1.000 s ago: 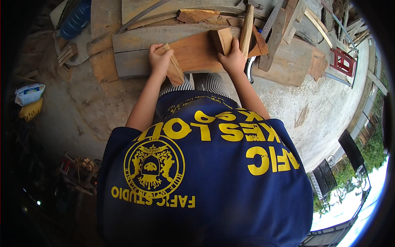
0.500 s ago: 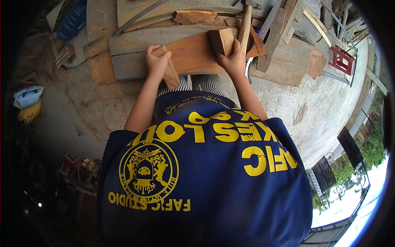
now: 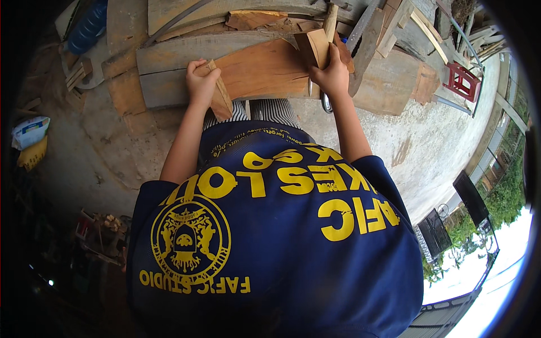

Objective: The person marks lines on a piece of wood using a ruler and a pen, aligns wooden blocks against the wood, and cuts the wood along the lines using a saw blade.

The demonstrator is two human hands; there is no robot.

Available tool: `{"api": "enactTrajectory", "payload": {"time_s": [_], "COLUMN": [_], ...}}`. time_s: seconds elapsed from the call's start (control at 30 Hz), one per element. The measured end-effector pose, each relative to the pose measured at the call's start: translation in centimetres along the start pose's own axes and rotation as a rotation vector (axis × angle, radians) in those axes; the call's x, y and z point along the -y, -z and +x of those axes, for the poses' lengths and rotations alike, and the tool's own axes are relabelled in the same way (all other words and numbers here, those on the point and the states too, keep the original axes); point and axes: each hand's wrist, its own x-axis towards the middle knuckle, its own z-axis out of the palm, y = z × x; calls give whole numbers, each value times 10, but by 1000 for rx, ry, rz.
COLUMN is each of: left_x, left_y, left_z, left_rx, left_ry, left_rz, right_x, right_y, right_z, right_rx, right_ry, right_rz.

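My left hand (image 3: 201, 83) is closed around a short wooden wedge (image 3: 221, 101) that rests against the near edge of a reddish-brown plank (image 3: 260, 70). My right hand (image 3: 331, 76) grips a small light wooden block (image 3: 313, 48) standing on the right end of that plank, with a metal blade (image 3: 323, 101) hanging just below the hand. The plank lies across a longer grey board (image 3: 169, 81). My dark blue shirt with yellow print fills the lower half of the view and hides my lap.
Stacked boards and offcuts (image 3: 394, 73) crowd the far side and right. A red stool (image 3: 461, 81) stands at the right on the concrete floor (image 3: 439, 146). A blue bottle (image 3: 87, 25) lies far left, a white and yellow bag (image 3: 29, 138) at the left edge.
Both hands kept their grip; the view shifted slightly, so the plank and hands sit a little higher in frame. The left hand's wedge tilted slightly.
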Motion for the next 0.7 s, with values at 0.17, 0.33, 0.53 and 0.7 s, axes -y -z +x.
{"api": "enactTrajectory", "payload": {"time_s": [0.17,0.33,0.53,0.7], "left_x": [2,6,3,5], "left_y": [1,2,-1,2], "left_z": [1,1,0,-1], "left_rx": [7,10,-4,11], "left_ry": [8,18,-28,-36], "left_rz": [-11,-67,22,-43], "right_x": [4,19,8,10], "right_y": [-3,-11,-28,-31], "right_z": [4,5,2,0], "right_rx": [21,101,52,39], "right_ry": [-24,-42,-48,-50], "right_rz": [-2,25,44,32]}}
